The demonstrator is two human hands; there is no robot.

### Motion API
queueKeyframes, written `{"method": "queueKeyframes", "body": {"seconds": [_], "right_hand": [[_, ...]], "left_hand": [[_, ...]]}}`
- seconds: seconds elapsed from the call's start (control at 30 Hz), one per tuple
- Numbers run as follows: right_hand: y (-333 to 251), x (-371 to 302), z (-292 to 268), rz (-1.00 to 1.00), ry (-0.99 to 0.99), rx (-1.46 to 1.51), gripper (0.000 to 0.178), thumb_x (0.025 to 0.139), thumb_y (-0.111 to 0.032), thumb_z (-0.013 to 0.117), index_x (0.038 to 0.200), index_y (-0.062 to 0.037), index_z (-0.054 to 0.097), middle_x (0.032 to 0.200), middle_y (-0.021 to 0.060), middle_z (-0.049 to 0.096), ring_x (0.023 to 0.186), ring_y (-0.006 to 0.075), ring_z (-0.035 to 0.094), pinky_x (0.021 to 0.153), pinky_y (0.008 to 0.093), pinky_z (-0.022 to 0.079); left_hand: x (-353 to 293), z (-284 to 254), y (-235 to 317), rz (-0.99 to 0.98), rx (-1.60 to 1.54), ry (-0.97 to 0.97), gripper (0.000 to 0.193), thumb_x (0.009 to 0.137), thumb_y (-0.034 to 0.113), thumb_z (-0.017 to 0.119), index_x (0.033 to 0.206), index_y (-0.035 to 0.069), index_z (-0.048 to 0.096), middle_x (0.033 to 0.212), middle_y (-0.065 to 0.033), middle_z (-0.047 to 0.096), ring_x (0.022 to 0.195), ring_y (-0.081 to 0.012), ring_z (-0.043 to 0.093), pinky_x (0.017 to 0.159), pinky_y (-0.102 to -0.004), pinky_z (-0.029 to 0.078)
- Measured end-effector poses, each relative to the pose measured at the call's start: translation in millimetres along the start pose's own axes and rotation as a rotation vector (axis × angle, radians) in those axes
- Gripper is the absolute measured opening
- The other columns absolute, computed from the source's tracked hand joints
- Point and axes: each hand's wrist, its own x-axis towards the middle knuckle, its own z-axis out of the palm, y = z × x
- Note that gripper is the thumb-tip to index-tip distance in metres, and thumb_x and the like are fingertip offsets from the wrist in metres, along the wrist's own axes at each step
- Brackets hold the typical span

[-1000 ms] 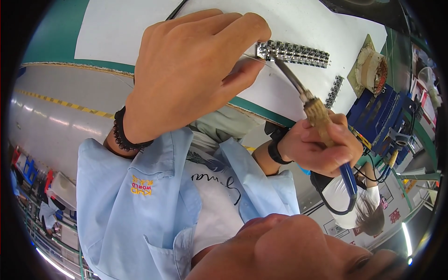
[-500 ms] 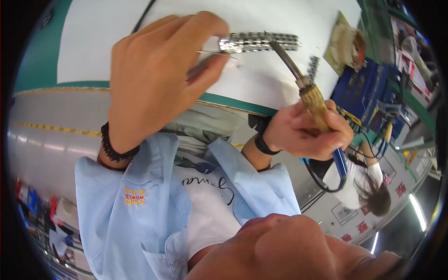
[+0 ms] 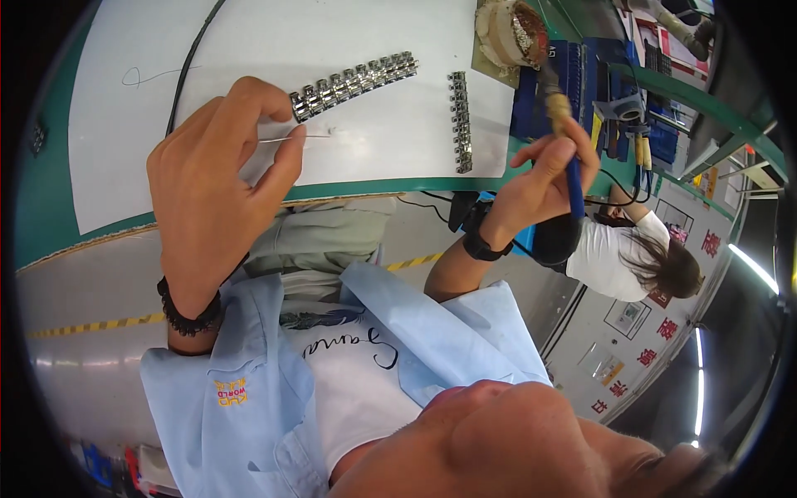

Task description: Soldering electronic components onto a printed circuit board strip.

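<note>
My left hand pinches a thin solder wire between thumb and fingers, its free end over the white sheet. The index fingertip is at the left end of a row of shiny metal pieces, seemingly touching it. My right hand is closed round a soldering iron with a tan grip and blue handle end. The iron's blurred front end is raised beside a round beige pot with crusty contents; whether the tip touches the pot cannot be told. A second metal row lies between the hands.
A white sheet covers much of the green table. A black cable crosses it at left, near a loose thin wire. Blue equipment and an iron stand are at right. Another person is beyond.
My right hand has lifted the soldering iron off the metal row and moved it right to the pot. The view has shifted, and the row near my left hand now lies slanted.
</note>
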Motion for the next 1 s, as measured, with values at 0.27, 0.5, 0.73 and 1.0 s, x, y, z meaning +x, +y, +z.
{"method": "queueKeyframes", "body": {"seconds": [0.27,0.5,0.73,1.0], "right_hand": [[4.7,-9.9,-20.7,-0.068,0.162,-0.041,0.033,0.102,-0.028,0.056,0.107,0.0044,0.056,0.076,0.0069,0.058,0.051,0.0067,0.044,0.043,0.02,0.032],[2.1,7.5,-76.6,-0.166,0.31,-0.158,0.03,0.101,-0.026,0.054,0.103,0.0037,0.057,0.062,0.0015,0.045,0.049,0.0068,0.038,0.042,0.0202,0.031],[7.1,16.8,-86.7,-0.061,0.165,-0.12,0.029,0.1,-0.023,0.055,0.105,0.0056,0.058,0.083,0.0101,0.06,0.052,0.0064,0.043,0.045,0.0204,0.036],[-6.6,17.3,-100.6,-0.094,0.515,-0.094,0.033,0.1,-0.028,0.05,0.089,0.0019,0.058,0.056,-0.003,0.034,0.044,0.0062,0.03,0.041,0.0201,0.024]], "left_hand": [[-0.4,-2.9,0.3,0.008,-0.11,-0.021,0.02,0.074,0.001,0.071,0.08,0.005,0.052,0.071,-0.0032,0.053,0.054,-0.0174,0.042,0.048,-0.0283,0.035],[-3.0,-8.0,1.0,-0.042,-0.243,-0.1,0.017,0.085,0.007,0.057,0.078,0.002,0.042,0.072,-0.0058,0.037,0.062,-0.0135,0.034,0.055,-0.0274,0.028],[-9.0,-7.6,-8.1,-0.072,-0.287,-0.077,0.012,0.093,0.007,0.043,0.082,0.004,0.04,0.076,-0.0019,0.033,0.067,-0.0102,0.027,0.06,-0.0267,0.023],[-7.4,-1.7,-7.6,-0.011,-0.272,0.17,0.013,0.095,0.006,0.047,0.083,0.002,0.049,0.073,-0.0005,0.042,0.063,-0.0072,0.032,0.057,-0.0233,0.023]]}}
